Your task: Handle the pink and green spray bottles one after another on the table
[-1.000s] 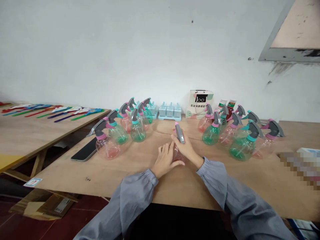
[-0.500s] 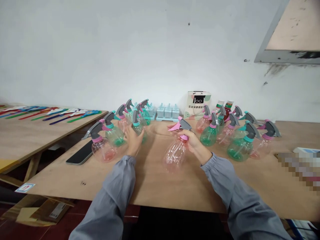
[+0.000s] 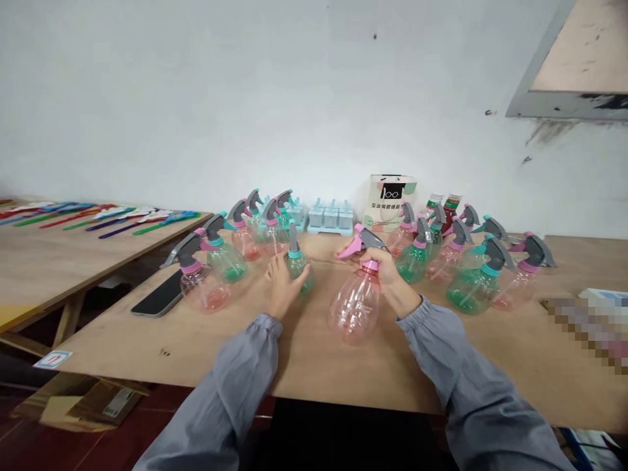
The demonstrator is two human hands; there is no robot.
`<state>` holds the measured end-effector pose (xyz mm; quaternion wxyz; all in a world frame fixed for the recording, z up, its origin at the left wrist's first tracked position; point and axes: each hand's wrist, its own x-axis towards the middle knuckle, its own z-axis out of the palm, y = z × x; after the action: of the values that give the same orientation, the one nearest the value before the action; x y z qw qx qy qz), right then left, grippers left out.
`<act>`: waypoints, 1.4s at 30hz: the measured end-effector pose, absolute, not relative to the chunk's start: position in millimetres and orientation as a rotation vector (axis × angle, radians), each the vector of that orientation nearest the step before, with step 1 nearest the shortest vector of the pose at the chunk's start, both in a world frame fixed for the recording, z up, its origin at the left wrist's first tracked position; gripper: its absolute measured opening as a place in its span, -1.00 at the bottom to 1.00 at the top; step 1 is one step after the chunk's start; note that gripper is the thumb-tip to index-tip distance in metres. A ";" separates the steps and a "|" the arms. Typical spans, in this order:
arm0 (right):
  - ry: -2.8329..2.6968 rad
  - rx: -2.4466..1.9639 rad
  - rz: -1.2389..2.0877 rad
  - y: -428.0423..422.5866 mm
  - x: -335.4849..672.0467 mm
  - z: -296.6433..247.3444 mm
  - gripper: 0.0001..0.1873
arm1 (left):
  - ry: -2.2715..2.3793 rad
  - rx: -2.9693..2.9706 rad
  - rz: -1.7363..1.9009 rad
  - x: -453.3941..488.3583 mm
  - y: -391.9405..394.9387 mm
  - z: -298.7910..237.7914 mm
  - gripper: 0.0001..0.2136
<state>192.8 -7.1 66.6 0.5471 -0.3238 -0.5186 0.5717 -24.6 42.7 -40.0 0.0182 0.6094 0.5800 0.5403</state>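
Observation:
My right hand (image 3: 386, 269) is wrapped round the neck of a clear pink spray bottle (image 3: 354, 309). The bottle leans slightly, its pink trigger facing left and its base low over the table. To the left, my left hand (image 3: 285, 281) grips the side of a green spray bottle (image 3: 303, 267) with a turquoise collar and grey head; its fingers partly cover the body. Behind that hand stands a group of pink and green spray bottles, among them a pink one (image 3: 203, 291) and a green one (image 3: 228, 261). Whether the green bottle's base touches the table is hard to see.
On the right stands another group of spray bottles, including a green one (image 3: 471, 291). A phone (image 3: 157, 296) lies at the left. Light-blue moulds (image 3: 331, 219), a paper bag (image 3: 389, 204) and red bottles (image 3: 452, 209) line the wall. Colourful strips (image 3: 115, 219) cover part of another table.
My left hand has moved right with the green spray bottle, away from the left group. The pink bottle in my right hand has shifted slightly right and stands more upright.

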 end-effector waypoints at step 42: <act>-1.116 -0.724 1.405 -0.9 192.5 58.4 -0.85 | 1.491 1.921 1.695 -26.3 44.9 -39.1 -0.45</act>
<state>192.5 -0.9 58.4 0.5675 -0.3082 -0.4749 0.5979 -26.3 44.9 -39.1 0.0887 0.6456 0.5010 0.5695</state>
